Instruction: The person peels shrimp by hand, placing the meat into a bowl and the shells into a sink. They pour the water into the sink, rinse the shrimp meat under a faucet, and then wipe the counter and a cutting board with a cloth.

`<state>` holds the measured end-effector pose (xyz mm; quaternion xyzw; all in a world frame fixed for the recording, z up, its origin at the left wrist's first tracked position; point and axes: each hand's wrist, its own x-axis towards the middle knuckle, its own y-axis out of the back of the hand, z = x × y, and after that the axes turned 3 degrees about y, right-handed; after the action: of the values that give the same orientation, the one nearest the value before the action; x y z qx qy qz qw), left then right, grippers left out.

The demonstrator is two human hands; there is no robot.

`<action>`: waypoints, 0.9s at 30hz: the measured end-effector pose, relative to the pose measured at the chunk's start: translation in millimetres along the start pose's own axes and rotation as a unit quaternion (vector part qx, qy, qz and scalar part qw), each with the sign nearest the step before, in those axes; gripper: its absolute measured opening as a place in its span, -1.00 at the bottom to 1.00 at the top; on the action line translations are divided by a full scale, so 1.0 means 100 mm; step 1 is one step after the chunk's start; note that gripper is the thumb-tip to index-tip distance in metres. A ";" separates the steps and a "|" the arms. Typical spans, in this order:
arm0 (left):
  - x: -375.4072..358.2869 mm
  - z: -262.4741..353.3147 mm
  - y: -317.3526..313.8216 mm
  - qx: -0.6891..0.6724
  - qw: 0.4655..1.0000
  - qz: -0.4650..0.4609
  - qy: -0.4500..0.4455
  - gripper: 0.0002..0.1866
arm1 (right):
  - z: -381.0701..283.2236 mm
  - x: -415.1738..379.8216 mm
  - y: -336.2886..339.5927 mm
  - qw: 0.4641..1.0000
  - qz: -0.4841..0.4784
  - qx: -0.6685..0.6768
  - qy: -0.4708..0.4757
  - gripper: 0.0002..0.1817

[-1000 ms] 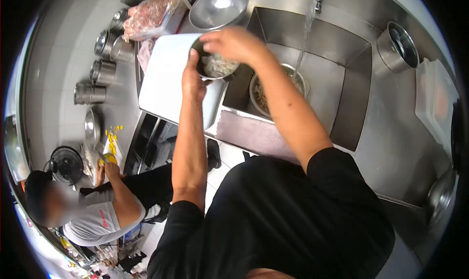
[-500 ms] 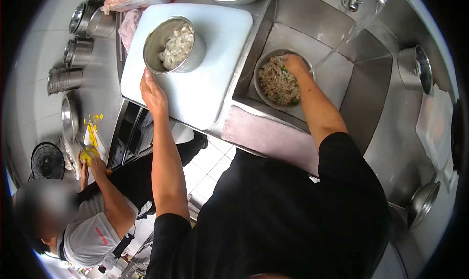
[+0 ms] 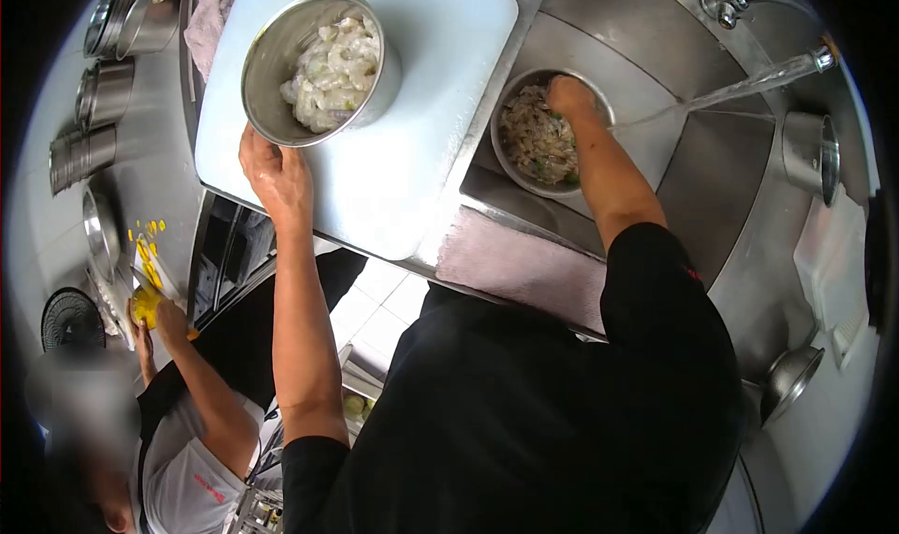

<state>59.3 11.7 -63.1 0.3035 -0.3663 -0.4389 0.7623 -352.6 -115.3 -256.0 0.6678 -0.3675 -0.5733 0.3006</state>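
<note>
Left hand (image 3: 274,172) lies flat, fingers together, on the white rectangular plastic cutting board (image 3: 412,150) at its near edge, touching the base of the round steel bowl of pale chopped pieces (image 3: 314,66) standing mid-board. Right hand (image 3: 571,96) is in the round steel bowl of shredded mix (image 3: 538,141) on the steel sink (image 3: 712,188) floor; fingers curled down into the food, grip unclear. Water stream (image 3: 740,89) runs from the tap (image 3: 740,5) beside it. Co-worker's hand (image 3: 169,321) at the worktop's left edge holds a yellow item (image 3: 145,302).

It was a commercial kitchen: a deep stainless-steel sink (image 3: 721,174) at two o'clock, steel counters, stacked round metal canisters (image 3: 89,122) at ten o'clock, a co-worker's hand (image 3: 169,321) cutting yellow food.
</note>
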 end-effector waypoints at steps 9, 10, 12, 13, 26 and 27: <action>0.03 -0.01 -0.03 -0.045 0.999 0.018 -0.010 -0.68 | 0.32 -0.35 0.79 0.985 0.026 0.051 0.164 -0.65; 0.03 -0.01 -0.03 -0.044 0.999 0.026 -0.009 -0.70 | 0.11 -0.77 1.22 0.982 -0.005 0.143 0.126 -0.65; 0.04 -0.07 -0.07 -0.039 0.996 0.063 -0.048 -0.71 | -0.08 -1.28 1.61 0.953 0.009 0.276 0.126 -0.67; 0.03 -0.03 -0.07 -0.026 0.995 0.080 -0.056 -0.72 | -0.09 -1.40 1.70 0.932 0.052 0.318 0.167 -0.68; 0.01 0.10 -0.04 -0.035 0.990 0.131 -0.022 -0.77 | -1.87 -1.79 2.05 0.834 0.243 0.132 0.478 -0.49; 0.01 0.12 -0.02 -0.040 0.991 0.126 -0.017 -0.76 | -1.93 -1.74 1.91 0.840 0.243 0.089 0.477 -0.51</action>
<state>48.9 8.6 -58.3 0.2174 -0.3965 -0.3587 0.8166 -202.3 -78.8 27.0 0.7717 -0.3786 -0.0568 0.5078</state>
